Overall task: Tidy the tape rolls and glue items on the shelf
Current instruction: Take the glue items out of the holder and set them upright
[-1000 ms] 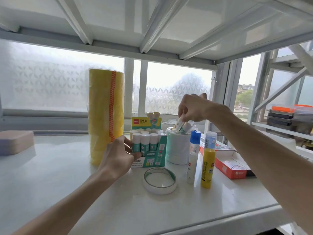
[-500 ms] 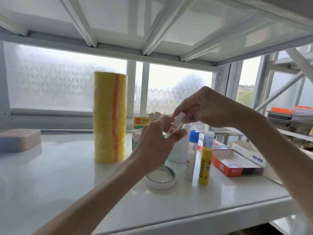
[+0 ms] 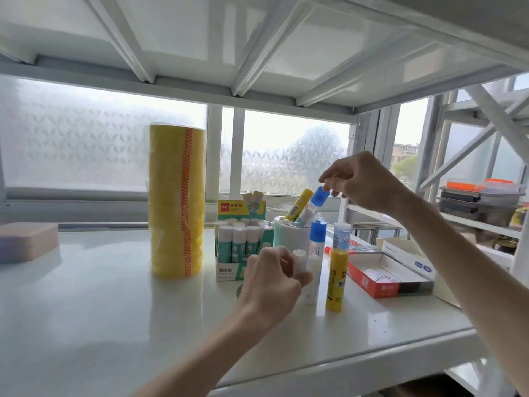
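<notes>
My left hand [image 3: 272, 282] holds a small white-capped glue stick [image 3: 299, 259] upright, just in front of the green box of glue sticks [image 3: 237, 247]. My right hand [image 3: 360, 181] pinches the blue cap of a liquid glue bottle [image 3: 318, 196] that leans in the white cup [image 3: 289, 239]. A yellow glue bottle [image 3: 297, 204] leans in the same cup. Beside the cup stand a blue-capped bottle [image 3: 316, 247] and a yellow bottle [image 3: 337, 270]. A tall stack of yellow tape rolls [image 3: 177, 199] stands at the left. A flat tape roll [image 3: 239, 290] is mostly hidden behind my left hand.
An open red box [image 3: 383, 282] and a white box [image 3: 409, 253] lie at the right of the white shelf [image 3: 114, 310]. A pink box [image 3: 25, 242] sits at the far left. The upper shelf hangs close overhead. Trays [image 3: 481, 193] rest on a neighbouring rack.
The glue stick taken from the cup passed from my right hand to my left. My left hand has lowered with it, and my right hand has gone back to the cup and taken the blue-capped bottle.
</notes>
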Motion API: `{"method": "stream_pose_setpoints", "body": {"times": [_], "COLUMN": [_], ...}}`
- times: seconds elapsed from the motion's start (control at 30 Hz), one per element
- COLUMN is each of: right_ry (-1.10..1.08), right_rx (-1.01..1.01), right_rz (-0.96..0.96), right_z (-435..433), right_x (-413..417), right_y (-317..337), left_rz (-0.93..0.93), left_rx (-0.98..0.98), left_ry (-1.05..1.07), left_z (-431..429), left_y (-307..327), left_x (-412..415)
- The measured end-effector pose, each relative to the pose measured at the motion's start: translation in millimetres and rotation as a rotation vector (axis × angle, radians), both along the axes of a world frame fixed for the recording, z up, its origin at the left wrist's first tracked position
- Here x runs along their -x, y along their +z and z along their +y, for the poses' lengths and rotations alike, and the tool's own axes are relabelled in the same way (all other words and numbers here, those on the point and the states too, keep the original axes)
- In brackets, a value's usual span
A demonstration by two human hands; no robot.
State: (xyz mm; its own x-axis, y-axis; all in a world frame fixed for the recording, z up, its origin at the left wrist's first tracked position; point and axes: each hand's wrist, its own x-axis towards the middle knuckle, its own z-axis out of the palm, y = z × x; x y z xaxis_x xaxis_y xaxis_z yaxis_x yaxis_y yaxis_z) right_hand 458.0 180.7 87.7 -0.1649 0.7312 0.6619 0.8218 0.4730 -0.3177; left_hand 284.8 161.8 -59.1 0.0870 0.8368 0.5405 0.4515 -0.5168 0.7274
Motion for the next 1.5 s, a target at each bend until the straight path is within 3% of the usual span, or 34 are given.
{"method": "stream_pose_setpoints", "body": {"times": [0.23,0.4,0.53,0.8,0.93,1.0,1.2,1.3,1.5], "right_ry": [-0.224,-0.131,-0.134,-0.166,-0.163,-0.164,-0.283,-0.227,-0.152], "right_rx": [0.079,0.316,0.364,-0.004,-0.206,-0.156,0.188,0.336,0.401], "right_rz": [0.092,0.112,0.109,0.248,0.306,0.286,-0.009,-0.016,-0.025], "right_z": [38,50,54,27,-7,-23,-43,-36,-18], "right_x": [-3,3,8,5,-8,-20,-48,-49,-50], "right_y": [-1,-6,-12,11,28,34,18,-10,-53], "left_rz": [0.091,0.111,0.14,0.134,0.026,0.03,0.129,0.117,0.087], "left_rx": [-0.026,-0.03,-0.034,0.011,0.046,0.057,0.186,0.232,0.238], "left_ry": [-0.018,-0.065,-0.07,-0.062,-0.076,-0.105,-0.17,-0.176,-0.174], "left_z": [11,13,11,10,10,10,14,21,25], "left_y": [-10,-13,-17,-17,-2,3,0,1,-1], "left_x": [1,4,4,5,7,10,11,11,15]}}
